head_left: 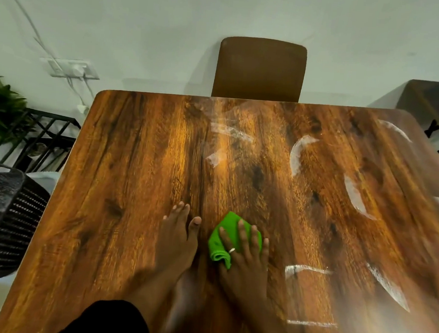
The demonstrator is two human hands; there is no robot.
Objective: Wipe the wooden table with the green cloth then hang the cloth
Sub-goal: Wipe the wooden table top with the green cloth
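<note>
The green cloth lies bunched on the wooden surface at about 6 o'clock, close to the near edge and just right of centre. The right hand lies on top of it, its fingers spread and laid out straight, pressing down rather than clenched round it. A rolled fold sticks out beside the thumb side at 7 o'clock of the hand. The left hand lies flat on the bare wood just beside the cloth at its 9 o'clock. It holds nothing, its fingers straight and close together.

The cloth looks soft, thin and very light. It should crumple and fold under any push, so a flat palm across the middle with steady downward pressure suits wiping. On this glossy top it will likely slide easily and could slip out from under the fingers at speed. For hanging, a pinch at one corner or edge would let it fall open.

White smears arc across the surface from 12 to 5 o'clock, so most of the wiping appears undone. A brown chair stands at 12 o'clock beyond the far edge.
</note>
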